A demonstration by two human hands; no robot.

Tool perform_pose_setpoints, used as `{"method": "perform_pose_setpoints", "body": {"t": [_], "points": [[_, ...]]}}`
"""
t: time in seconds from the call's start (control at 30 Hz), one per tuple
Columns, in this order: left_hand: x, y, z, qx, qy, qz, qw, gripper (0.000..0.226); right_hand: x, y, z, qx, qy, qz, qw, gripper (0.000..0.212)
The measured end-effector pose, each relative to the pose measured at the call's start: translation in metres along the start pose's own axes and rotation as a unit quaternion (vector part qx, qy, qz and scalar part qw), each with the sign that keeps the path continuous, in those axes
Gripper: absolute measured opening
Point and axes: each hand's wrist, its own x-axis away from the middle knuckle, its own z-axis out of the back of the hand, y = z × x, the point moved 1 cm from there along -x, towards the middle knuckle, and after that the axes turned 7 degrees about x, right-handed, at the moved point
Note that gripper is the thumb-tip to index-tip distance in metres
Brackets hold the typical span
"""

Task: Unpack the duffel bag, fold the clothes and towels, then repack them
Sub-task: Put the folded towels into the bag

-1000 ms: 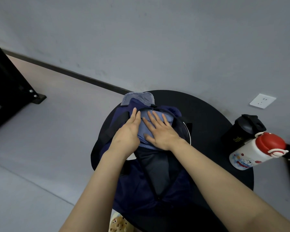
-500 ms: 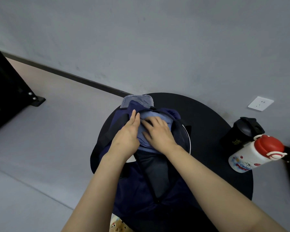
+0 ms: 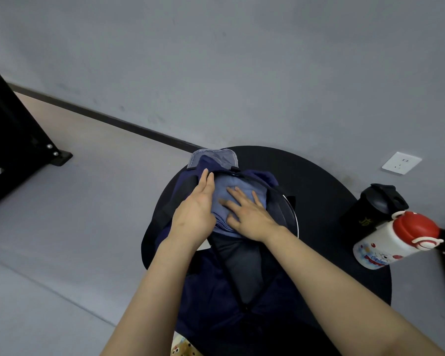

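A dark navy duffel bag (image 3: 216,299) lies open on a round black table (image 3: 319,191). A folded light blue cloth (image 3: 231,183) sits in the bag's mouth. My right hand (image 3: 249,214) lies flat on this cloth with its fingers spread and straight. My left hand (image 3: 194,214) stands on edge along the cloth's left side, fingers straight, between the cloth and the bag's wall. A grey-blue flap (image 3: 216,156) sticks out past the far end of the bag.
A black tumbler (image 3: 370,209) and a white bottle with a red cap (image 3: 396,237) stand at the table's right edge. A black frame (image 3: 8,140) stands on the floor at far left. A wall socket (image 3: 401,163) is at right. A patterned cloth (image 3: 183,346) shows at the bottom edge.
My right hand's fingers curled on the blue cloth half a second ago and are now flat and spread again. The left hand has stayed at the cloth's left side.
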Motion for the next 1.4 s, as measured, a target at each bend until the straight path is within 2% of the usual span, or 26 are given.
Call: {"method": "perform_pose_setpoints", "body": {"t": [0.07, 0.13, 0.17, 0.23, 0.33, 0.5, 0.73, 0.93, 1.0, 1.1, 1.2, 1.27, 1.33, 1.4], "points": [[0.000, 0.000, 0.000, -0.001, -0.003, -0.003, 1.000, 0.087, -0.001, -0.004, 0.004, 0.014, 0.070, 0.003, 0.997, 0.050], [0.001, 0.001, -0.002, 0.005, -0.007, -0.006, 1.000, 0.085, 0.000, -0.009, 0.008, 0.027, 0.136, -0.008, 0.990, 0.063], [0.001, 0.002, -0.002, 0.007, -0.006, -0.010, 1.000, 0.084, -0.001, -0.011, 0.009, 0.029, 0.123, -0.017, 0.992, 0.074], [0.002, 0.003, -0.003, 0.015, -0.004, -0.017, 1.000, 0.081, -0.005, -0.015, 0.005, 0.036, 0.050, -0.031, 0.998, 0.088], [0.002, 0.004, -0.004, 0.024, -0.009, -0.015, 1.000, 0.083, -0.016, -0.020, 0.002, 0.062, -0.012, -0.022, 0.998, 0.096], [0.002, 0.005, -0.005, 0.020, -0.013, -0.017, 1.000, 0.084, -0.029, -0.024, -0.003, 0.112, -0.048, -0.017, 0.992, 0.077], [0.003, 0.004, -0.009, 0.016, -0.026, -0.029, 0.999, 0.085, -0.035, -0.017, -0.008, 0.113, -0.068, -0.018, 0.991, 0.077], [-0.001, -0.006, -0.014, 0.010, -0.041, -0.044, 0.998, 0.087, -0.031, -0.017, 0.007, 0.071, -0.076, -0.012, 0.994, 0.074], [-0.002, -0.006, -0.016, 0.011, -0.042, -0.042, 0.998, 0.086, -0.019, -0.016, 0.015, 0.051, -0.055, -0.008, 0.997, 0.071], [-0.001, -0.005, -0.019, 0.019, -0.044, -0.038, 0.998, 0.089, 0.002, -0.008, 0.030, 0.049, 0.025, 0.026, 0.998, 0.062], [0.001, -0.005, -0.021, 0.022, -0.040, -0.030, 0.998, 0.090, 0.024, 0.004, 0.044, 0.088, 0.179, 0.076, 0.977, 0.042], [0.003, -0.005, -0.022, 0.023, -0.021, -0.009, 0.999, 0.085, 0.040, 0.017, 0.049, 0.092, 0.265, 0.018, 0.960, 0.040], [0.007, -0.004, -0.024, 0.011, 0.003, 0.007, 1.000, 0.075, 0.061, 0.024, 0.055, 0.072, 0.226, -0.104, 0.966, 0.050], [0.011, -0.003, -0.027, 0.002, 0.023, 0.020, 1.000, 0.065, 0.079, 0.032, 0.053, 0.081, 0.137, -0.216, 0.963, 0.056]]}}
